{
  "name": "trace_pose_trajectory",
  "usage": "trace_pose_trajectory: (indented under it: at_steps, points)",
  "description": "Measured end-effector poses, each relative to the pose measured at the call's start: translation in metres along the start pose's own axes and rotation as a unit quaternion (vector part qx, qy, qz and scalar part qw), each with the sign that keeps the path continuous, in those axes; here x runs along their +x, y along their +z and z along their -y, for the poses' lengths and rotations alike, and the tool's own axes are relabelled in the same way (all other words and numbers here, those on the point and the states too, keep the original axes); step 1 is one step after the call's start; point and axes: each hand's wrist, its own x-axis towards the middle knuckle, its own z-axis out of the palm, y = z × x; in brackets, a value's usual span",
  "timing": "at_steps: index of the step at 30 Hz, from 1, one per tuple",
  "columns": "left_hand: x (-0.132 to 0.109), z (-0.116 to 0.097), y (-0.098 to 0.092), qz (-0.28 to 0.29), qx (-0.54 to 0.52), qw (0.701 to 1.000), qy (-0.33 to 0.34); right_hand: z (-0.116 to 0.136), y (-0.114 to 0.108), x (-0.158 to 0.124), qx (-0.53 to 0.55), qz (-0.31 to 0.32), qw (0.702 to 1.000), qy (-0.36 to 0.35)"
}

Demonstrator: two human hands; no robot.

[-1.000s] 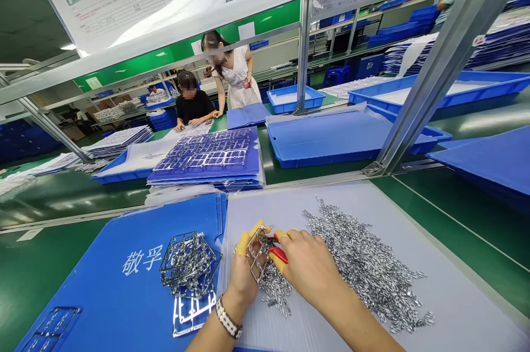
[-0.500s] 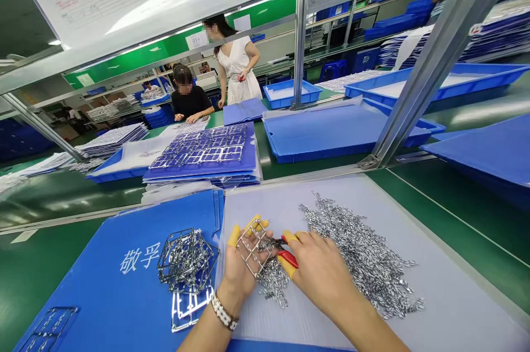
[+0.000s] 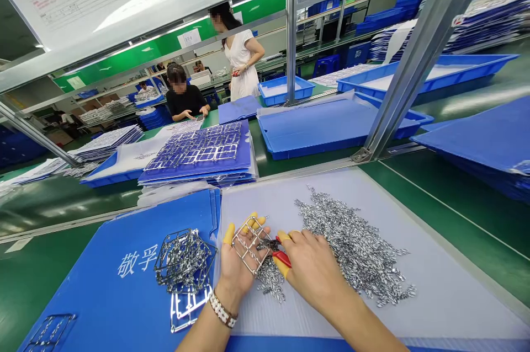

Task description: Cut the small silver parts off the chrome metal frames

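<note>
On the palm of my left hand (image 3: 237,270) rests a shiny chrome sprue frame (image 3: 250,245), with yellow-covered fingertips curled round its far edge. My right hand (image 3: 317,269), also with yellow finger covers, is closed on red-handled cutting pliers (image 3: 282,258). The pliers' dark jaws sit at the frame's right side; their exact contact cannot be made out. Below my left fingers lies a small heap of chrome pieces (image 3: 271,281). A larger heap of the same small pieces (image 3: 351,241) spreads to the right of my right hand on a pale sheet (image 3: 434,297).
Tangled sprue frames (image 3: 184,261) lie on a blue sheet (image 3: 99,297) at left. Beyond stands a stack of sheets with chrome frames (image 3: 207,145) on top. A metal post (image 3: 408,87) rises at right beside a blue tray (image 3: 314,126). Two people sit and stand across the bench.
My view has shifted slightly. My hands keep nearly the same hold on the frame and pliers. The standing person across the bench has drawn an arm back from the table.
</note>
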Motion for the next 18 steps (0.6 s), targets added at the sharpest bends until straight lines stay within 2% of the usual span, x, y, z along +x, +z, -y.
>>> trace_pose_trajectory:
  at_steps: [9,13,18]
  points:
    - [0.001,0.006,-0.004,-0.040,0.045,0.997,0.039,0.008,-0.004,0.006,-0.014,0.006,1.000,-0.007]
    - [0.001,0.003,-0.003,-0.038,0.038,0.998,0.036,0.007,-0.004,0.006,-0.015,0.022,1.000,-0.001]
    - [0.002,0.000,-0.002,-0.043,0.014,0.998,0.052,0.011,-0.003,-0.005,-0.016,0.005,1.000,-0.010]
